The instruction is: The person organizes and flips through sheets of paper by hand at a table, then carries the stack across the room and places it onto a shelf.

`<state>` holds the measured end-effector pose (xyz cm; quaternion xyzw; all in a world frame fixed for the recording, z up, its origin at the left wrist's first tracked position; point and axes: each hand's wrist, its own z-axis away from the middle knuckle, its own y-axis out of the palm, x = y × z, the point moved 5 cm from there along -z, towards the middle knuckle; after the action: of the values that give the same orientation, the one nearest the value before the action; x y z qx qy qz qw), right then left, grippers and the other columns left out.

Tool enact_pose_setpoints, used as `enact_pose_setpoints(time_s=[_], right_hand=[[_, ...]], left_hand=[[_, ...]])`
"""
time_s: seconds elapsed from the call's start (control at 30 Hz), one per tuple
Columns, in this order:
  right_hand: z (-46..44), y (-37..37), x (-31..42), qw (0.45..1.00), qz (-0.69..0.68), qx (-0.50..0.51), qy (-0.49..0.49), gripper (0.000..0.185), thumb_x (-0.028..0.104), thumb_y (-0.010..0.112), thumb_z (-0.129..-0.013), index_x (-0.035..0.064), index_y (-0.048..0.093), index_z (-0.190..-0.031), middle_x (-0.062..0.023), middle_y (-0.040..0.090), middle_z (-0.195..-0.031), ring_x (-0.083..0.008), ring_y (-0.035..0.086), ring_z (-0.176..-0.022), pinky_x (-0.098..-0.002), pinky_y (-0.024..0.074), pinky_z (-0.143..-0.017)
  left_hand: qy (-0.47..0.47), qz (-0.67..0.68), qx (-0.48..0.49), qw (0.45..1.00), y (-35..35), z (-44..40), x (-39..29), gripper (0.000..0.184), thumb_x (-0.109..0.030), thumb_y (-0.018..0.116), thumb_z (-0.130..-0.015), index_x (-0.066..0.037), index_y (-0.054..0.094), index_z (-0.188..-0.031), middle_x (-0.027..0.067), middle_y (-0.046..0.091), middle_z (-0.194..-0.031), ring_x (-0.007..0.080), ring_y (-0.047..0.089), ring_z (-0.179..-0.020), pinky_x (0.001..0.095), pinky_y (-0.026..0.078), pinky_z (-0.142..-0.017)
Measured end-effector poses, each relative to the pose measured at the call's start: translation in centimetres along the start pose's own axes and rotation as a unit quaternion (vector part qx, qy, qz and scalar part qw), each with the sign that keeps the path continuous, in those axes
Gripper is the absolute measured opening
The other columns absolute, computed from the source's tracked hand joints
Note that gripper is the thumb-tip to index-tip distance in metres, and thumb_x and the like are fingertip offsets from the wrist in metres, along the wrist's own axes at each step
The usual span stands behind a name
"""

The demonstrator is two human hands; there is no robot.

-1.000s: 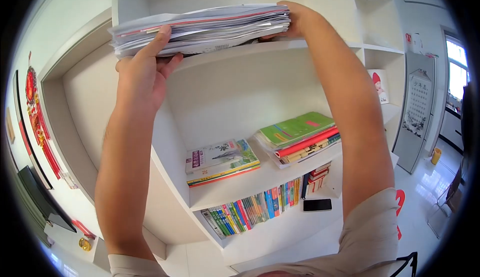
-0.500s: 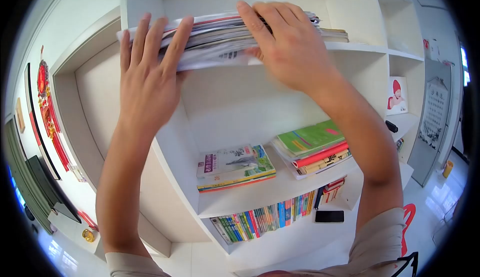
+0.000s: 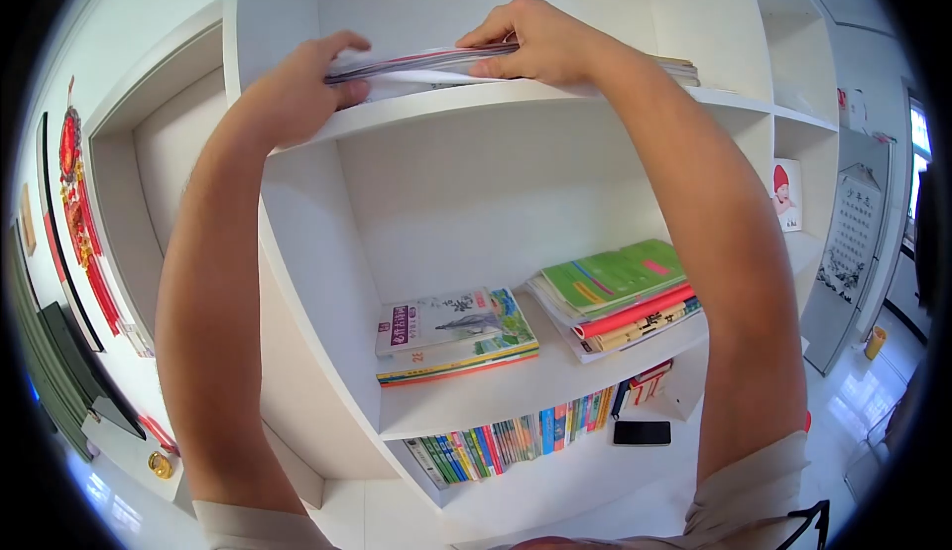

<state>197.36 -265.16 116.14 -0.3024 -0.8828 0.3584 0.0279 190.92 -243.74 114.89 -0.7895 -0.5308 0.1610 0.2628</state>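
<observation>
A stack of papers [image 3: 421, 64], with a thin red edge near the top, lies on the upper white shelf. My left hand [image 3: 297, 89] is around its left end, one finger raised above the stack and the thumb low at the front; its other fingers are hidden. From the right, my right hand [image 3: 540, 42] grips the stack, fingers over the top and thumb against the front edge. Partly behind my right forearm, another low pile of paper or books [image 3: 679, 70] sits further along the same shelf.
Below, the middle shelf [image 3: 466, 401] bears a pile of books [image 3: 456, 337] and a pile topped by a green book [image 3: 615, 277]. Lower down stand a row of upright books [image 3: 516, 441] and a black phone [image 3: 642, 433] lying flat. A shelf divider rises at the right.
The stack has gone from raised and tilted to low on the upper shelf. My left hand has turned and moved lower left, from the stack's front to its end.
</observation>
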Motion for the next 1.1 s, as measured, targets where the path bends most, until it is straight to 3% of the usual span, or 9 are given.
enact_pose_setpoints(time_s=[0.17,0.27,0.3,0.43,0.63,0.83,1.0,1.07,1.1], right_hand=[[2.5,-0.9,2.9,0.993,0.008,-0.072,-0.091,0.03,0.025,0.069,-0.082,0.0034,0.068,-0.103,-0.0103,0.065,-0.096,-0.0252,0.059,-0.089,-0.0356,0.0463,-0.081],[4.0,-0.4,4.0,0.993,0.078,-0.051,-0.075,0.029,0.024,0.069,-0.081,0.0025,0.067,-0.1,-0.0116,0.065,-0.092,-0.0271,0.06,-0.085,-0.037,0.0475,-0.079],[4.1,-0.3,3.9,0.992,0.072,-0.058,-0.082,0.03,0.025,0.069,-0.081,0.0024,0.067,-0.101,-0.013,0.064,-0.09,-0.0291,0.061,-0.085,-0.0383,0.0481,-0.079],[4.9,-0.4,3.6,0.994,0.004,-0.078,-0.07,0.03,0.022,0.07,-0.079,0.0035,0.067,-0.103,-0.0135,0.062,-0.097,-0.0297,0.06,-0.092,-0.0381,0.0478,-0.081],[6.8,0.8,3.1,0.987,0.101,-0.109,-0.068,0.037,0.018,0.071,-0.078,0.0045,0.061,-0.11,-0.0129,0.053,-0.119,-0.0305,0.048,-0.115,-0.0389,0.0406,-0.093],[14.7,-0.4,2.7,0.908,0.242,-0.34,-0.041,0.048,0.015,0.071,-0.077,0.0037,0.052,-0.12,-0.0138,0.049,-0.13,-0.0327,0.045,-0.12,-0.0451,0.0354,-0.097],[32.0,5.1,5.8,0.929,0.177,-0.325,0.008,0.032,0.001,0.07,-0.068,0.001,0.058,-0.098,-0.0171,0.057,-0.113,-0.0339,0.056,-0.102,-0.0443,0.0421,-0.084],[40.8,9.2,7.9,0.949,0.147,-0.272,0.061,0.026,-0.002,0.071,-0.065,0.0008,0.059,-0.088,-0.0163,0.06,-0.104,-0.032,0.059,-0.092,-0.0438,0.0448,-0.076],[45.6,12.0,8.7,0.954,0.121,-0.237,0.138,0.025,-0.001,0.07,-0.066,0.0014,0.059,-0.089,-0.0149,0.06,-0.102,-0.0321,0.058,-0.091,-0.0433,0.0449,-0.076]], left_hand=[[0.26,0.022,-0.136,0.956,-1.2,2.6,-0.8,0.022,-0.02,0.065,-0.088,0.0,0.064,-0.097,0.0113,0.056,-0.111,0.0237,0.056,-0.097,0.0323,0.046,-0.084],[0.152,0.118,-0.019,0.981,-0.2,3.5,-0.8,0.022,-0.016,0.066,-0.087,0.002,0.062,-0.099,0.0105,0.06,-0.099,0.0228,0.057,-0.09,0.0311,0.047,-0.082],[0.178,0.091,-0.065,0.978,-0.2,4.1,-1.1,0.02,-0.011,0.066,-0.085,0.003,0.062,-0.1,0.0094,0.061,-0.088,0.0232,0.058,-0.084,0.0304,0.047,-0.081],[0.185,0.086,-0.105,0.973,0.2,5.1,-0.8,0.024,-0.004,0.068,-0.08,0.001,0.062,-0.102,0.0099,0.061,-0.098,0.0236,0.058,-0.089,0.0316,0.047,-0.081],[0.222,-0.105,-0.168,0.955,0.9,7.3,-1.4,0.048,-0.002,0.071,-0.071,-0.004,0.06,-0.117,0.0128,0.057,-0.119,0.0308,0.053,-0.11,0.0397,0.042,-0.096],[0.201,-0.114,-0.162,0.959,3.0,14.8,-0.8,0.053,0.0,0.072,-0.066,-0.003,0.058,-0.117,0.0169,0.05,-0.133,0.0388,0.044,-0.128,0.0462,0.038,-0.103],[0.204,0.019,-0.125,0.971,8.0,31.8,1.6,0.035,0.004,0.067,-0.069,0.001,0.057,-0.103,0.0164,0.065,-0.091,0.034,0.064,-0.078,0.0385,0.051,-0.067],[0.079,0.076,-0.097,0.989,11.5,39.8,3.7,0.016,0.004,0.066,-0.071,-0.002,0.061,-0.086,0.0125,0.063,-0.074,0.0271,0.062,-0.066,0.0341,0.049,-0.056],[-0.113,0.131,-0.009,0.985,14.0,46.4,4.8,0.004,-0.005,0.065,-0.081,-0.003,0.064,-0.083,0.0104,0.06,-0.065,0.0205,0.056,-0.053,0.0321,0.044,-0.047]])
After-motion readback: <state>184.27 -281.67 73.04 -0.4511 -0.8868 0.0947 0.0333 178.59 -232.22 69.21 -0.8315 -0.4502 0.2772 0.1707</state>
